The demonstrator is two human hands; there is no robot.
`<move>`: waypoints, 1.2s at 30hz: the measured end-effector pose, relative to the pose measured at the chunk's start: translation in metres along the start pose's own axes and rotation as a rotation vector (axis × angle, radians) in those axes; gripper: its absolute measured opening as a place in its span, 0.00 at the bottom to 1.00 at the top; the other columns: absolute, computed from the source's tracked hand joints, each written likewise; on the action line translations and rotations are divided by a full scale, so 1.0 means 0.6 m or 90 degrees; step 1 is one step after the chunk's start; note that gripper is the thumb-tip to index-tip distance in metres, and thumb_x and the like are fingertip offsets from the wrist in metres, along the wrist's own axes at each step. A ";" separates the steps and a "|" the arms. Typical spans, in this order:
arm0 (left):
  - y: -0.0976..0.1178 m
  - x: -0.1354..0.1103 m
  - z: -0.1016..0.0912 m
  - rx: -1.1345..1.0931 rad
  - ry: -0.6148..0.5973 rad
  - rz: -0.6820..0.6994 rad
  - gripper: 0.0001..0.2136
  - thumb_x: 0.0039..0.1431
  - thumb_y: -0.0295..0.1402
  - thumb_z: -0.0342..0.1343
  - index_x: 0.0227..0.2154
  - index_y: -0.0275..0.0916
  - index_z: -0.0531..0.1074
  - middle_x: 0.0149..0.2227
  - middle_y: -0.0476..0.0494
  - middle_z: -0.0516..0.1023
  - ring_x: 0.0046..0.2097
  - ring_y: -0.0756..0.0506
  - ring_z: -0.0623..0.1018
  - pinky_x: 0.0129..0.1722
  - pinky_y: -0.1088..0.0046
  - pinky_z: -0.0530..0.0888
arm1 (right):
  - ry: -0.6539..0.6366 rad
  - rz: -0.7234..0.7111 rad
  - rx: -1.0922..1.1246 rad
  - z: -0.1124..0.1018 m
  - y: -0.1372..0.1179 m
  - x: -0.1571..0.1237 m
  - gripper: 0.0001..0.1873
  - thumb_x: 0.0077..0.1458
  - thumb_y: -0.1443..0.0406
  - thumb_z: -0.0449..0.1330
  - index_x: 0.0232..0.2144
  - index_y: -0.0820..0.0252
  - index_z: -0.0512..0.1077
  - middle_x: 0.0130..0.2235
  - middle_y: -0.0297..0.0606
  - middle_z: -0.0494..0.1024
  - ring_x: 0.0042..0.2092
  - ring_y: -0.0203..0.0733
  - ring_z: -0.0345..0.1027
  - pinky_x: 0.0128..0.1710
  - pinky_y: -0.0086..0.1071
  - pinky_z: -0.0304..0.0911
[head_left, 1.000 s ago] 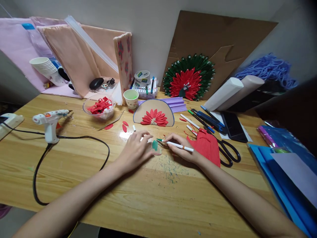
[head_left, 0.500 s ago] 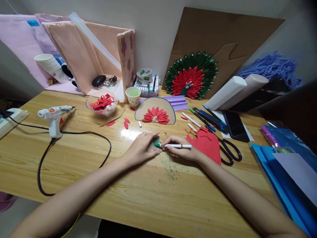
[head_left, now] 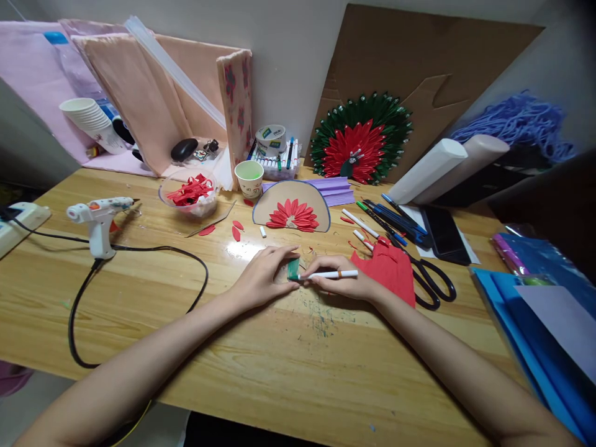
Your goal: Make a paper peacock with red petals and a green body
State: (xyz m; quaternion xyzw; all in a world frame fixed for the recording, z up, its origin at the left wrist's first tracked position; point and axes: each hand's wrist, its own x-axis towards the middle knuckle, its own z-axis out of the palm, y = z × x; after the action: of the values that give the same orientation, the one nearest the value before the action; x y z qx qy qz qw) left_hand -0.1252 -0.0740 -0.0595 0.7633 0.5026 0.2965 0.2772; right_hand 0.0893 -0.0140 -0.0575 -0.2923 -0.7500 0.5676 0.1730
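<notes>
My left hand (head_left: pixel 261 277) lies on the wooden table (head_left: pixel 279 354), fingers pressing down a small paper piece (head_left: pixel 293 269) partly coloured green. My right hand (head_left: pixel 342 284) grips a white marker (head_left: pixel 331 274) whose tip touches that piece. A red paper sheet (head_left: pixel 388 270) lies just right of my right hand. Behind the hands stands a half-round card with red petals (head_left: pixel 292 214).
A glue gun (head_left: pixel 97 217) with a black cord (head_left: pixel 139 261) stands at the left. A bowl of red petals (head_left: pixel 189 195), a paper cup (head_left: pixel 249 179), markers (head_left: pixel 372 226), scissors (head_left: pixel 431 282), a phone (head_left: pixel 442 233) and blue folders (head_left: pixel 535 310) surround the hands. A red-green fan decoration (head_left: pixel 361 139) leans on cardboard.
The marker tip has shifted a little over the paper piece and the green patch looks larger. My left hand keeps holding the piece down. The view has shifted slightly.
</notes>
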 end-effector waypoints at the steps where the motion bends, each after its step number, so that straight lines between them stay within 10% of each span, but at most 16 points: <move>1: -0.001 0.000 0.000 0.001 0.000 0.000 0.31 0.49 0.37 0.63 0.56 0.44 0.57 0.50 0.43 0.74 0.52 0.42 0.70 0.50 0.61 0.67 | -0.003 -0.001 -0.003 0.000 -0.001 0.000 0.10 0.54 0.63 0.58 0.35 0.63 0.75 0.35 0.42 0.79 0.35 0.38 0.72 0.32 0.29 0.64; 36: 0.012 -0.004 -0.011 0.054 -0.005 0.029 0.25 0.48 0.28 0.56 0.52 0.43 0.63 0.48 0.42 0.73 0.50 0.42 0.70 0.50 0.62 0.68 | 0.053 0.009 0.094 -0.007 0.013 -0.003 0.12 0.53 0.58 0.59 0.35 0.61 0.73 0.34 0.40 0.76 0.33 0.37 0.69 0.31 0.29 0.64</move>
State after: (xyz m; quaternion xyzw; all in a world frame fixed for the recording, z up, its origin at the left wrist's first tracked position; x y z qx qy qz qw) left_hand -0.1266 -0.0778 -0.0502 0.7868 0.4963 0.2779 0.2398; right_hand 0.0949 -0.0105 -0.0634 -0.3074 -0.6963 0.6096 0.2215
